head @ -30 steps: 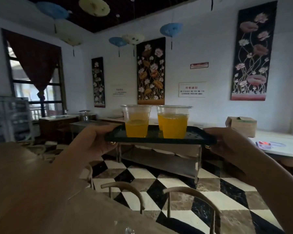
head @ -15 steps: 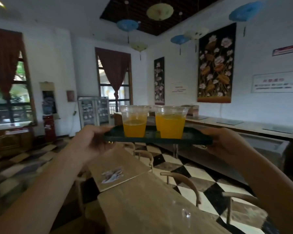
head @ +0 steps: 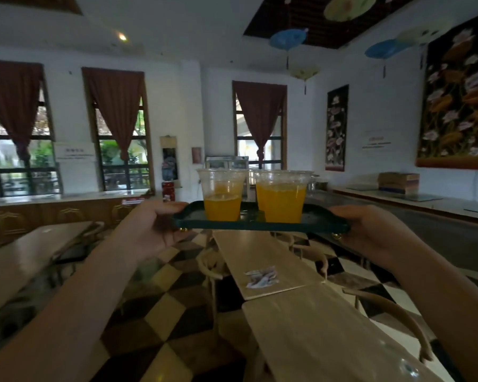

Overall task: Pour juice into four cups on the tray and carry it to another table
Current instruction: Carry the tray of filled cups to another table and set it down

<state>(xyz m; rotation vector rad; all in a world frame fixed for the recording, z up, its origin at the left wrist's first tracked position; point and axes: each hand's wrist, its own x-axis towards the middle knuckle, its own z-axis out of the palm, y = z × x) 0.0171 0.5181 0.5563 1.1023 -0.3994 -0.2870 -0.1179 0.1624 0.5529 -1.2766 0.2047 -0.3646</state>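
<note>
A dark green tray is held level in the air at chest height, seen nearly edge-on. Clear plastic cups of orange juice stand on it: a left front cup about half full and a right front cup fuller; further cups behind them are mostly hidden. My left hand grips the tray's left end, thumb on the rim. My right hand grips the right end, fingers under it.
Below the tray runs a long row of wooden tables with a crumpled paper on one. Curved-back chairs stand beside them. Another wooden table is at the left. Counters line the walls over a checkered floor.
The view has swung to the left across the room, from the flower hangings to the curtained windows. The tray stays level in both hands, and the wooden tables now lie straight ahead.
</note>
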